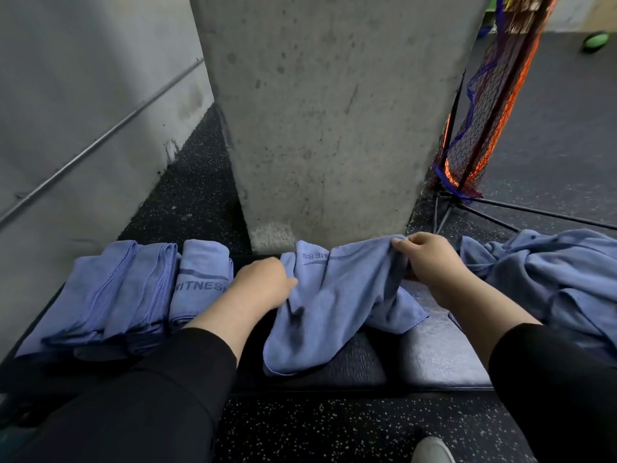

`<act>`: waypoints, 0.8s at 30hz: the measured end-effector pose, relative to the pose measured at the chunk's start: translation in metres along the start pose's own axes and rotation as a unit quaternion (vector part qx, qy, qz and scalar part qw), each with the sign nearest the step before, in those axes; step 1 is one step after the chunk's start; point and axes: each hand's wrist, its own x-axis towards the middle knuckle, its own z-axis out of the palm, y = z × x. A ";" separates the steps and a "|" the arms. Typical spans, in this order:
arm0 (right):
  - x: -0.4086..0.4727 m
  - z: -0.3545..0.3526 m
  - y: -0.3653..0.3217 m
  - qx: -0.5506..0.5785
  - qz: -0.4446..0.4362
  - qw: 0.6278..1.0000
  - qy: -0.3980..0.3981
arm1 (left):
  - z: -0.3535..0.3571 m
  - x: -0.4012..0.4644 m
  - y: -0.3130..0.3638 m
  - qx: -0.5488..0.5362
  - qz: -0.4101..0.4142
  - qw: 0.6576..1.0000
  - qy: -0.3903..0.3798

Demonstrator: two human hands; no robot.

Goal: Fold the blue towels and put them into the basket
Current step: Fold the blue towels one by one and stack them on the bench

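Blue towel in work lies crumpled across the middle of a dark padded bench, its far edge lifted toward the concrete pillar and a near corner drooping toward the bench's front edge. Reversed lettering shows near its far left corner. The left hand grips the towel's left edge with curled fingers; the right hand pinches the far right corner between thumb and fingertips, holding it raised. Both forearms come out of black sleeves.

On the left end of the bench sits a row of folded towels lying side by side and overlapping, the rightmost printed with "FITNESS". On the right end, just beyond the right wrist, lies a loose heap of unfolded towels in the same blue.

Beyond the bench, the pillar stands on speckled black rubber flooring, with a grey wall to the left. To the right of the pillar hangs an orange and purple net on a black frame. A green ball rests on the far floor at right. A grey shoe tip shows at the near edge.
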 end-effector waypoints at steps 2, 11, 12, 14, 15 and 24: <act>0.000 -0.001 -0.001 0.046 0.023 0.999 -0.015 | 0.006 -0.002 0.003 0.031 -0.042 0.992 -0.112; -0.009 -0.006 -0.001 0.104 0.131 0.965 -0.202 | 0.036 0.020 0.012 0.030 -0.041 0.999 -0.014; -0.010 -0.005 0.000 0.089 0.140 0.961 -0.223 | 0.030 0.020 0.010 -0.015 -0.019 0.998 0.053; -0.012 -0.002 -0.004 0.118 0.122 0.966 -0.198 | 0.012 0.017 0.010 -0.165 0.011 0.973 0.160; -0.010 -0.002 -0.007 0.176 0.115 0.964 -0.165 | 0.003 0.014 0.010 -0.269 0.018 0.945 0.184; -0.015 -0.001 -0.004 0.186 0.086 0.952 -0.228 | 0.009 0.007 0.009 -0.621 -0.030 0.782 0.053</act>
